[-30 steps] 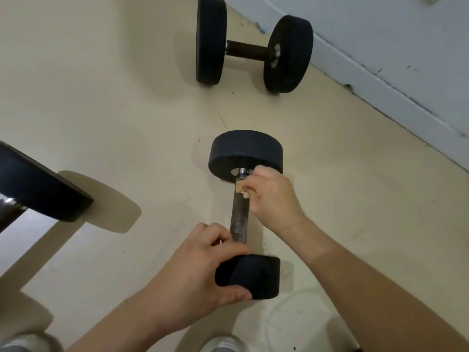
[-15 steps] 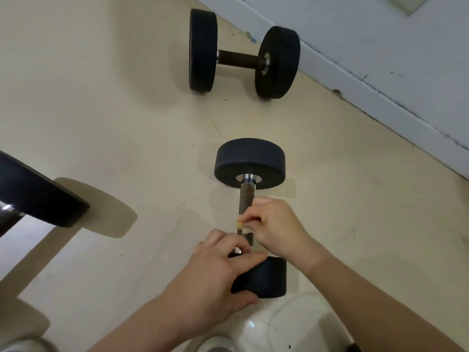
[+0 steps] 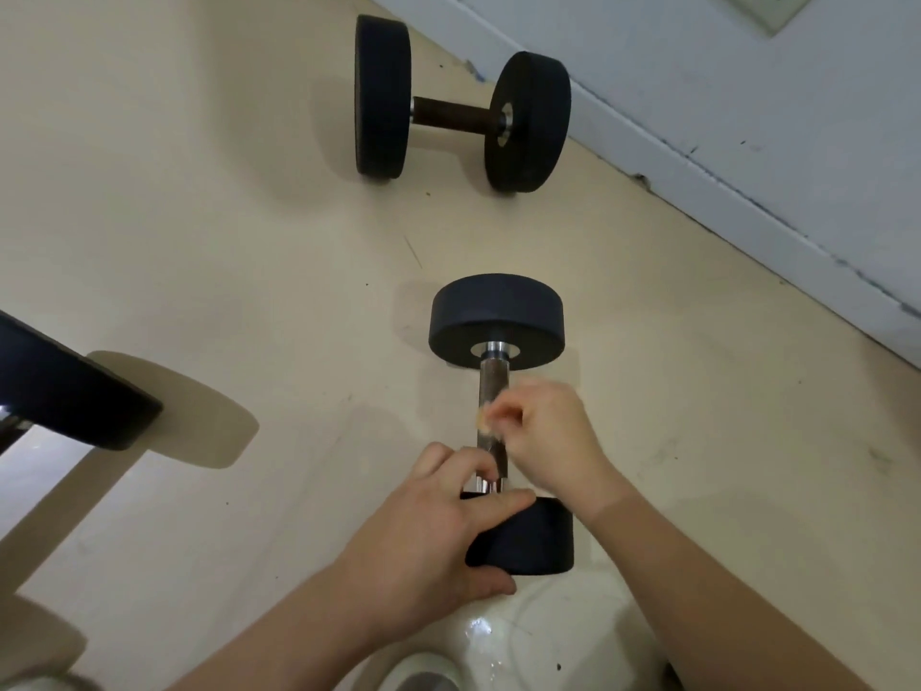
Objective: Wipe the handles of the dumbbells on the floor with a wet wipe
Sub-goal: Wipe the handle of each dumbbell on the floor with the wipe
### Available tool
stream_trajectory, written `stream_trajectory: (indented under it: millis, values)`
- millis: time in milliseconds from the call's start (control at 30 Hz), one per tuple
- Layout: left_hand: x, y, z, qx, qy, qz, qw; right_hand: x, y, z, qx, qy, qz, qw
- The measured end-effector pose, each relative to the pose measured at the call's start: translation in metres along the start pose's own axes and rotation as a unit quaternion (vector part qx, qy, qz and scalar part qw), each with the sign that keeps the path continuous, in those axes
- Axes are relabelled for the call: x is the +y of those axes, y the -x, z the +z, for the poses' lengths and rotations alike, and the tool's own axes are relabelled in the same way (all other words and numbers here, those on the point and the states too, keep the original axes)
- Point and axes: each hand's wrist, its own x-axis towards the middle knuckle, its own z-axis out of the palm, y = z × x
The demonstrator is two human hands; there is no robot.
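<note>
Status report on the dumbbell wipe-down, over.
Left hand grips near dumbbell at its lower weight. Right hand pinches wipe against handle. Far dumbbell untouched by wall; nothing blocking.

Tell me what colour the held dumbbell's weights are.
The weights are black, per the head view.

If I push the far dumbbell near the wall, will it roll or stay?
The far dumbbell would probably roll: it rests on the rims of two round weights. Its thick weights suggest it is heavy, so a light push may hardly move it.
</note>
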Motion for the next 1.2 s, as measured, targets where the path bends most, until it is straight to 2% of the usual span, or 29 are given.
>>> stream_trajectory:
  millis: [67,167,233,367,467,533,567,667,800,834,934,967,1100,1200]
  values:
    - [0.001,0.003,0.003,-0.006,0.018,-0.008,1.000,-0.004,0.014,-0.004,-0.072,0.006,-0.012,0.997]
    - [-0.002,0.003,0.006,-0.008,0.004,0.012,1.000,0.002,-0.026,-0.006,0.011,0.052,0.006,0.999]
    - [-0.005,0.003,0.003,-0.013,0.009,0.029,0.999,0.004,-0.025,-0.005,0.028,0.061,0.024,0.997]
    - [-0.002,0.001,0.007,0.002,0.014,0.040,0.999,0.002,0.013,-0.013,-0.085,0.047,0.005,0.995]
    - [0.000,-0.005,0.011,-0.003,0.001,0.052,0.999,0.007,-0.024,-0.013,-0.006,0.097,0.023,0.995]
    - [0.001,-0.011,0.010,-0.022,-0.008,0.052,0.998,0.009,-0.022,-0.012,0.034,0.083,0.056,0.994]
    - [0.001,-0.013,0.011,-0.031,-0.008,0.048,0.998,0.012,-0.010,-0.011,0.025,0.074,0.050,0.996]
    - [0.004,-0.015,0.014,-0.022,-0.009,0.041,0.999,0.012,0.018,-0.016,-0.072,0.054,0.041,0.995]
    - [0.010,-0.021,0.019,-0.045,-0.013,0.078,0.996,0.020,-0.020,-0.018,0.044,0.075,0.077,0.993]
    - [0.013,-0.023,0.019,-0.052,-0.031,0.092,0.994,0.022,-0.018,-0.018,0.041,0.076,0.085,0.993]
    - [0.016,-0.024,0.022,-0.050,-0.091,0.119,0.987,0.018,0.016,-0.024,-0.074,0.078,0.076,0.991]
    - [0.017,-0.024,0.025,-0.043,-0.086,0.115,0.989,0.018,0.020,-0.024,-0.085,0.076,0.079,0.990]
    - [0.019,-0.029,0.034,-0.030,-0.075,0.104,0.991,0.027,-0.018,-0.025,0.054,0.083,0.101,0.990]
    - [0.020,-0.030,0.037,-0.047,-0.065,0.085,0.993,0.034,0.001,-0.023,0.031,0.073,0.119,0.990]
